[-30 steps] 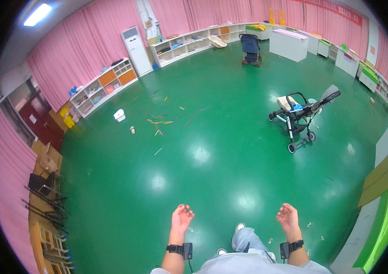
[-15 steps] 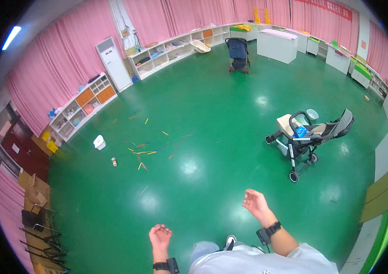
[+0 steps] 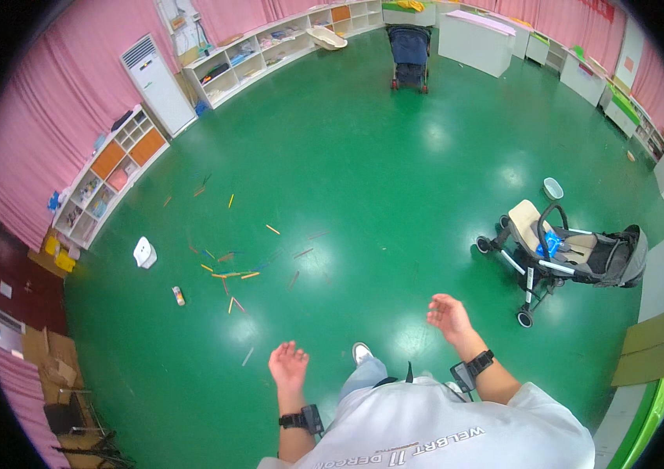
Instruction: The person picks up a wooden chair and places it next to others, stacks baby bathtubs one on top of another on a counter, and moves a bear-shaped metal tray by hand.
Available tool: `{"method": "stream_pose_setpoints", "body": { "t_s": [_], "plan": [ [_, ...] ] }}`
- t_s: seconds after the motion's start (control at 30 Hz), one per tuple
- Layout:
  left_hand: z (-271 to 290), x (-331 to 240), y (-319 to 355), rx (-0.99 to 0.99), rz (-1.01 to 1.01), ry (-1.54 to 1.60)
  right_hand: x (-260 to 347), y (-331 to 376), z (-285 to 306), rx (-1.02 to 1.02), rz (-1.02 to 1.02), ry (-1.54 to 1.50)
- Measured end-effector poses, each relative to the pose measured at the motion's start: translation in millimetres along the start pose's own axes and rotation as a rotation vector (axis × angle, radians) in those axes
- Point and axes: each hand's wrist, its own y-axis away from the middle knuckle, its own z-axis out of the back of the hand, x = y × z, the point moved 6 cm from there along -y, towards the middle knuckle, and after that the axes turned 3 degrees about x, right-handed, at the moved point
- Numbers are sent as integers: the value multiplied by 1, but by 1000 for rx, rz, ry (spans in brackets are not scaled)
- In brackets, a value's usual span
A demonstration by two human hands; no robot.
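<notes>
My left hand [image 3: 290,365] hangs in the air over the green floor, palm partly up, its fingers loosely bent and apart with nothing in them. Further right, my right hand [image 3: 449,316] is raised the same way and is also empty. Thin coloured sticks [image 3: 251,275] lie scattered on the floor ahead and to the left. Beside them are a small can-shaped container [image 3: 179,296] lying on its side and a white plastic tub [image 3: 144,253]. A grey stroller [image 3: 610,262] stands at the right, a blue packet [image 3: 549,245] on its seat. Neither hand touches anything.
A pale basin [image 3: 552,187] sits on the floor behind the grey stroller. At the far side are a navy stroller [image 3: 409,56], a white counter [image 3: 474,45] and low white shelves [image 3: 226,82]. Cardboard [image 3: 50,367] and chairs line the left edge; cabinets run along the right.
The view has moved forward and tilted down, so the sticks and grey stroller appear lower and further outward. One shoe now shows stepped ahead. Both hands stay raised and empty.
</notes>
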Motion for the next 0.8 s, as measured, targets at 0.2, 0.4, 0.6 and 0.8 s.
{"method": "stream_pose_setpoints", "body": {
  "t_s": [0.2,0.4,0.6,0.8],
  "plan": [
    [-161,-48,-200,138,-49,-439,91,-144,-65,-108,193,-3],
    [-239,-69,-400,119,-172,-695,152,-323,-113,-174,349,33],
    [-336,-102,-548,-9,-199,-615,240,-519,-189,-138,344,121],
    [-436,-166,-675,-54,-253,-606,341,-694,-326,39,328,217]
  ]
}}
